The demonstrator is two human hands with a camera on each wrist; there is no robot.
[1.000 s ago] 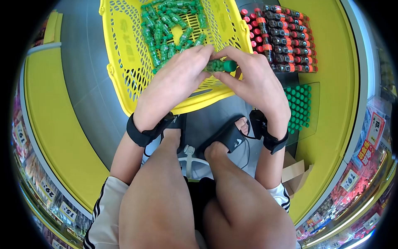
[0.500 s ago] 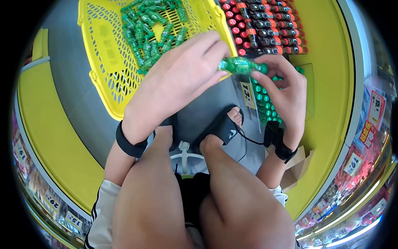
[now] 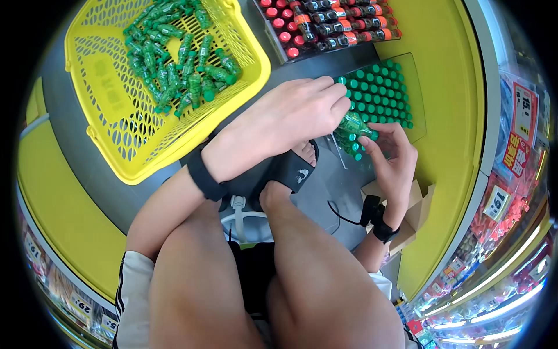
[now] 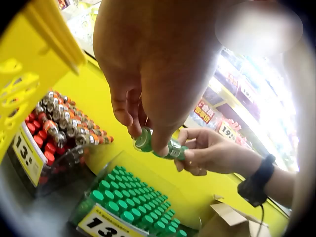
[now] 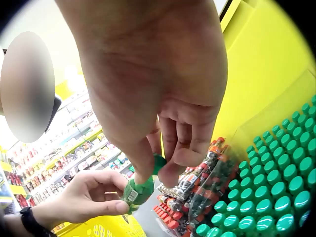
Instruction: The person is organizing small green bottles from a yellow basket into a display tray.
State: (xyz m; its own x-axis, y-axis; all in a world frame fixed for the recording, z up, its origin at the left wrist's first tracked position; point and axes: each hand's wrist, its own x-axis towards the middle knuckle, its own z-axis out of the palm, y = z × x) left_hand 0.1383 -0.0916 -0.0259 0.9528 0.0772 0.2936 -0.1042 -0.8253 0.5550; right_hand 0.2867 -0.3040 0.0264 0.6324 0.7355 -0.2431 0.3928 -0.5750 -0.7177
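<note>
A small green bottle (image 3: 356, 124) lies sideways between the two hands, over the clear bin (image 3: 419, 87) of upright green-capped bottles (image 3: 375, 93). My left hand (image 3: 302, 110) pinches it near its base, which shows in the left wrist view as a round clear end (image 4: 143, 141). At the other end the right hand (image 3: 396, 157) holds the green cap (image 5: 159, 164) between thumb and fingers. A barcode label (image 5: 133, 195) faces the right wrist camera. To the left, the yellow basket (image 3: 107, 157) holds many similar green bottles (image 3: 168, 55) lying loose.
Dark bottles with red caps (image 3: 285, 36) and orange labels fill another bin behind the green one. An open cardboard box (image 3: 415, 212) stands near the right forearm. Yellow shelf ledges (image 3: 453, 145) run along both sides, with price-tagged packs (image 3: 500, 198) at the right.
Both hands have carried the green bottle rightward from over the basket to over the green-capped bin. The head view has turned right, so the basket sits further left.
</note>
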